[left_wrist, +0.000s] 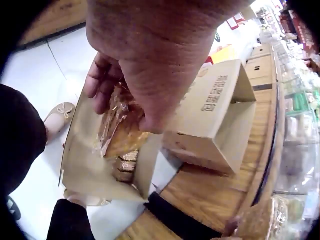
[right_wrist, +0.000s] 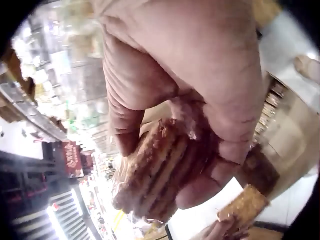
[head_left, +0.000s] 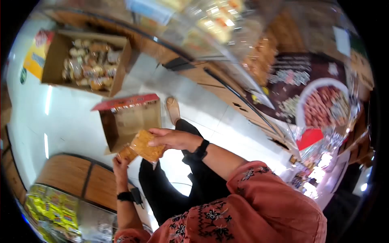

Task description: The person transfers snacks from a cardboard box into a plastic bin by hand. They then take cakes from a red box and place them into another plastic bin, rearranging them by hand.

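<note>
The right hand (head_left: 178, 139) grips a golden, clear-wrapped snack pack (head_left: 146, 146) over the near edge of an open carton. In the right wrist view the right hand (right_wrist: 185, 65) has thumb and fingers round a stack of layered slabs (right_wrist: 160, 170). The left hand (head_left: 120, 168) pinches a smaller wrapped piece (head_left: 127, 154) just left of that pack. Seen from the left wrist, the left hand (left_wrist: 150, 65) holds its wrapped piece (left_wrist: 122, 132) above the carton (left_wrist: 75, 170), where several wrapped pieces (left_wrist: 126, 167) lie along one side.
A second carton (head_left: 117, 85) full of wrapped snacks stands on the tiled floor beyond the open one. Wooden counters with clear bins curve along the right. Yellow packets (head_left: 52, 206) lie at lower left. A foot (head_left: 172, 108) is beside the open carton.
</note>
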The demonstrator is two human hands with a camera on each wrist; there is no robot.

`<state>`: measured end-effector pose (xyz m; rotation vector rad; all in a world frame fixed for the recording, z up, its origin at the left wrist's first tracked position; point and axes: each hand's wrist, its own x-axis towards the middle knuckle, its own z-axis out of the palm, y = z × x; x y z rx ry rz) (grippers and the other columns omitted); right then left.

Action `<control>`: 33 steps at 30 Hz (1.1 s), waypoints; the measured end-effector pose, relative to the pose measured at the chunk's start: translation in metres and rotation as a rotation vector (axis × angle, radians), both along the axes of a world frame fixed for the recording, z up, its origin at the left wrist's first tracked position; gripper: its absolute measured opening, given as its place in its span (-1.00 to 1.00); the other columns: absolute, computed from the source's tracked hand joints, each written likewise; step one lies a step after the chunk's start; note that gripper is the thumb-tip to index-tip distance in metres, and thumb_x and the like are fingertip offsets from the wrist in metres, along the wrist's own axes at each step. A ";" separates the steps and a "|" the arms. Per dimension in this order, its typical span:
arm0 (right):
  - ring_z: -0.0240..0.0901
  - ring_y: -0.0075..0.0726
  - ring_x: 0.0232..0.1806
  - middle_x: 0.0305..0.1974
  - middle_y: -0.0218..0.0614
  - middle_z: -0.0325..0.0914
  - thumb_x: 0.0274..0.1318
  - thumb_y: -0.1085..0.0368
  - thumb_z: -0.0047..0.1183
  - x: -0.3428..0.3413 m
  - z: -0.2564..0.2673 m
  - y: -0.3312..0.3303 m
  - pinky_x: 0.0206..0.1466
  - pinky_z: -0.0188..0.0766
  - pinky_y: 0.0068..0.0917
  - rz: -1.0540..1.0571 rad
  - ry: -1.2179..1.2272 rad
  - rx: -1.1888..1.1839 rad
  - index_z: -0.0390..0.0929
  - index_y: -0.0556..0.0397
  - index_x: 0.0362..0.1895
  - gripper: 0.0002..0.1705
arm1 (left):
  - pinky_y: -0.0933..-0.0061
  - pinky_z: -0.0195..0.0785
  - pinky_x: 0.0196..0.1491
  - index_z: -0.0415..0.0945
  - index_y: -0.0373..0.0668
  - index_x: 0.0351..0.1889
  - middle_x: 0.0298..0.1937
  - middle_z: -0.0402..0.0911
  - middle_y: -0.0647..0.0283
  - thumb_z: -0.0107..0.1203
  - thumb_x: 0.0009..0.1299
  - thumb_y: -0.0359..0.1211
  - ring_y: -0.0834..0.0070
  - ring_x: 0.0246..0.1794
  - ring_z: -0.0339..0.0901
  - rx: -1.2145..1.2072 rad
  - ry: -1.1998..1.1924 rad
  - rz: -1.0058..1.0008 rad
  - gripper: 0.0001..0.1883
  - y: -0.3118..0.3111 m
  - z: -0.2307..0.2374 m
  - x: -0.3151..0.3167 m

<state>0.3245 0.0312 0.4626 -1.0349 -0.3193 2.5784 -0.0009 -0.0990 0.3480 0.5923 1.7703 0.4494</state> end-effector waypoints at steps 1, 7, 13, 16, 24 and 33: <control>0.56 -0.35 -0.07 0.05 -0.24 0.47 0.19 -0.01 0.21 0.008 0.023 0.000 -0.26 0.61 -0.41 -0.034 -0.018 0.068 0.15 0.01 0.38 -0.20 | 0.57 0.32 -0.43 0.38 -0.18 -0.12 -0.34 0.43 0.36 0.20 0.33 -0.23 0.63 -0.43 0.36 0.013 -0.016 -0.035 -0.68 -0.001 0.020 -0.004; 0.41 -0.48 0.08 0.02 -0.38 0.48 0.15 0.17 0.27 0.107 0.190 0.007 0.15 0.40 -0.43 -0.350 -0.239 0.427 0.30 -0.04 0.31 -0.32 | 0.56 0.41 -0.35 0.38 -0.18 -0.03 -0.23 0.49 0.31 0.20 0.33 -0.19 0.59 -0.30 0.47 0.160 -0.080 -0.098 -0.62 0.057 0.184 0.024; 0.44 -0.35 0.06 0.03 -0.28 0.50 0.12 0.22 0.24 0.205 0.289 0.022 0.10 0.43 -0.43 -0.689 -0.879 0.850 0.33 -0.02 0.30 -0.35 | 0.58 0.44 -0.27 0.36 -0.22 0.07 -0.11 0.50 0.29 0.15 0.37 -0.22 0.59 -0.19 0.47 0.285 -0.079 -0.176 -0.60 0.099 0.258 0.048; 0.42 -0.04 0.06 0.06 -0.14 0.49 0.02 0.34 0.19 0.228 0.277 0.032 0.13 0.41 -0.27 -0.529 -1.516 1.182 0.39 -0.02 0.23 -0.38 | 0.57 0.45 -0.28 0.35 -0.25 0.08 -0.07 0.50 0.24 0.16 0.38 -0.23 0.57 -0.17 0.48 0.345 -0.028 -0.169 -0.59 0.113 0.279 0.063; 0.31 0.18 0.14 0.05 -0.02 0.45 -0.09 0.45 0.11 0.252 0.196 0.026 0.19 0.21 -0.12 -0.166 -1.833 1.114 0.42 -0.04 0.12 -0.43 | 0.58 0.45 -0.31 0.34 -0.27 0.07 -0.10 0.50 0.23 0.17 0.39 -0.22 0.58 -0.22 0.48 0.411 -0.003 -0.154 -0.58 0.119 0.300 0.084; 0.33 0.24 0.13 0.03 0.06 0.46 -0.09 0.41 0.10 0.272 0.180 0.037 0.20 0.33 -0.08 -0.086 -1.673 0.881 0.46 -0.13 0.12 -0.43 | 0.55 0.51 -0.36 0.34 -0.26 0.07 -0.13 0.51 0.23 0.18 0.39 -0.21 0.55 -0.24 0.53 0.376 0.034 -0.125 -0.57 0.111 0.296 0.089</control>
